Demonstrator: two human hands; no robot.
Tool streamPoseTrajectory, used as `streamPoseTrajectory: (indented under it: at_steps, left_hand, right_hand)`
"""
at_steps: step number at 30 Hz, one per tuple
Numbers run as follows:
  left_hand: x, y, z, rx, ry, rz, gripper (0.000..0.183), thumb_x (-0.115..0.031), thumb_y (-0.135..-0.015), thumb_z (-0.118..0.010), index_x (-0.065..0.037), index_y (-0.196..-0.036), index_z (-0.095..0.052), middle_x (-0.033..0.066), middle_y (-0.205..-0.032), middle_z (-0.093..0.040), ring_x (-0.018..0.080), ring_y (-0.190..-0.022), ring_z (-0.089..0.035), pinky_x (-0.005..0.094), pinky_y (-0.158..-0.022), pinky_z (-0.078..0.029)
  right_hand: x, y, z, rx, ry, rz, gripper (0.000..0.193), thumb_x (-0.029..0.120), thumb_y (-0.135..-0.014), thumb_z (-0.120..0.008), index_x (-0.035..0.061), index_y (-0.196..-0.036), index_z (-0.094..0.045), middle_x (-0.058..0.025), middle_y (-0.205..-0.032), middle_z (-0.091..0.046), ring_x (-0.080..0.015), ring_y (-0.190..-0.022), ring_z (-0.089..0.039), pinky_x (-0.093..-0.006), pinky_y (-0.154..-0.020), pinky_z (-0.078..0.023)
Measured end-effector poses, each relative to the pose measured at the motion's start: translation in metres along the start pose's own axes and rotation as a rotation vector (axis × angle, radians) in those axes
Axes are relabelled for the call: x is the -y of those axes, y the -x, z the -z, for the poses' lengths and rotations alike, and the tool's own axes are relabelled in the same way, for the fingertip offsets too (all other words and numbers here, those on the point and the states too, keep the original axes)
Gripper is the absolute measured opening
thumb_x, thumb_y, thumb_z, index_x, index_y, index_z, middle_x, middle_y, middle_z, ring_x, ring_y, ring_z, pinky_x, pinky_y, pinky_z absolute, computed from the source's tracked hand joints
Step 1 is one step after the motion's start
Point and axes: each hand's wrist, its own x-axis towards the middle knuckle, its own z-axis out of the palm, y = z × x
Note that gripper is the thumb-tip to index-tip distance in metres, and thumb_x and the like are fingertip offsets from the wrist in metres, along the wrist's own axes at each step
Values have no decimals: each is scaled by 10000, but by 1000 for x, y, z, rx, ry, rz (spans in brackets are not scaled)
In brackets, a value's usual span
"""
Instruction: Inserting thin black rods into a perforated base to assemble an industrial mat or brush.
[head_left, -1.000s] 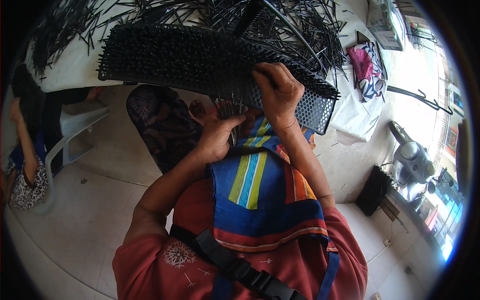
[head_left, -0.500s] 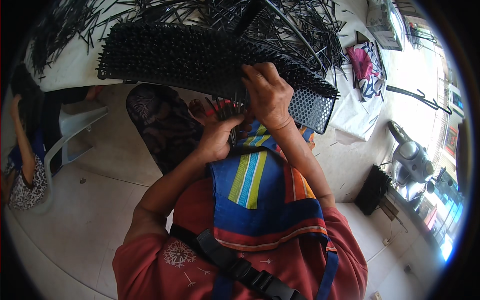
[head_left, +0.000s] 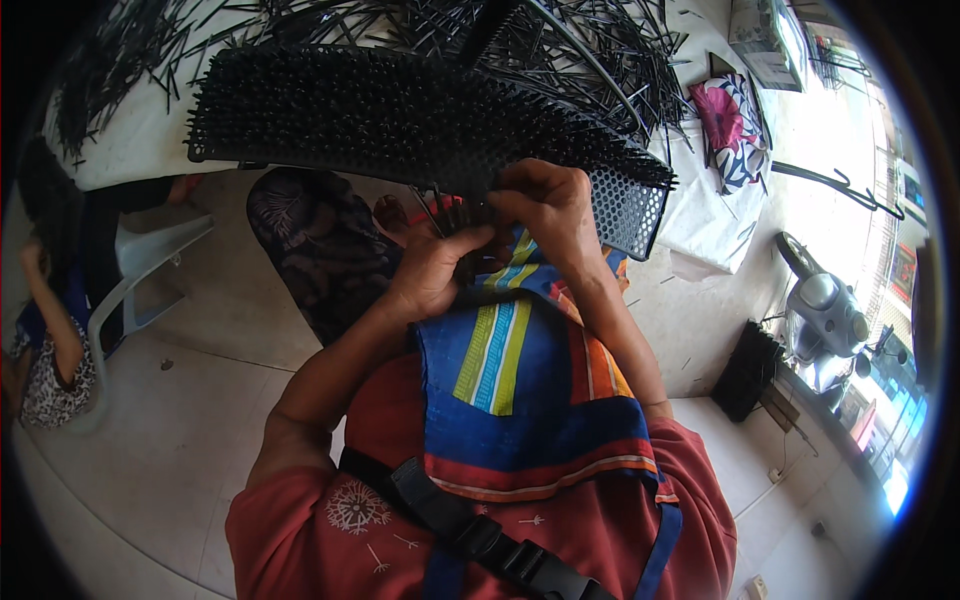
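fingertips (head_left: pixel 513 206) of your right hand (head_left: pixel 556 208) drawn together at near edge of bristled black panel (head_left: pixel 320 112); cannot tell whether they pinch anything; your left hand (head_left: pixel 432 265) clasps slim dark strips (head_left: pixel 427 211) just beside; hold bundle loosely, ends level, so one strip slides free; rest right wrist clear of panel

A long black perforated panel (head_left: pixel 624 212), densely spiked, extends crosswise; slim dark strips (head_left: pixel 429 212) project from the left hand (head_left: pixel 432 268).
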Motion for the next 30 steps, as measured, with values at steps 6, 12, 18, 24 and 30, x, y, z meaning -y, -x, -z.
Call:
streamPoseTrajectory:
  at_steps: [6, 12, 18, 24, 30]
  left_hand:
    - [5, -3, -3, 12, -60, -30, 177, -40, -900, -592, -20, -1073, -623, 117, -954, -684, 199, -833, -688, 313, -724, -581]
    - [3, -7, -4, -53, -59, -43, 204, -25, -911, -565, -34, -1113, -594, 102, -1005, -657, 201, -862, -668, 336, -734, -572]
    - [5, -5, -11, -51, -98, -126, 132, 5, -896, -568, -10, -1010, -633, 84, -865, -674, 163, -738, -674, 294, -672, -575]
    - [3, 0, -18, 22, -110, 28, 138, -36, -904, -603, -30, -1042, -605, 98, -836, -673, 185, -722, -676, 283, -630, -557]
    - [13, -2, -17, -45, -61, -19, 168, -12, -888, -608, -9, -1056, -592, 131, -888, -672, 218, -736, -687, 331, -643, -594]
  right_hand:
    - [-2, -5, 10, 108, -39, -88, 76, 15, -741, -677, -48, -783, -665, -73, -616, -638, -101, -528, -593, -250, -493, -460]
    - [-12, -2, 11, 57, 0, -57, 63, 11, -721, -684, -47, -745, -676, -72, -605, -639, -115, -532, -603, -251, -511, -476]
    - [-17, 2, 10, 21, 110, -21, 102, 39, -726, -715, -30, -797, -690, -57, -690, -667, -82, -641, -602, -238, -583, -476]
    - [-13, 4, 18, 95, 14, -53, 91, 78, -746, -712, 7, -725, -659, -5, -612, -585, -64, -579, -525, -249, -518, -406]
    - [-19, 8, 21, 48, 48, -49, 101, 87, -738, -708, 15, -701, -647, 12, -567, -543, -55, -523, -483, -246, -475, -374]
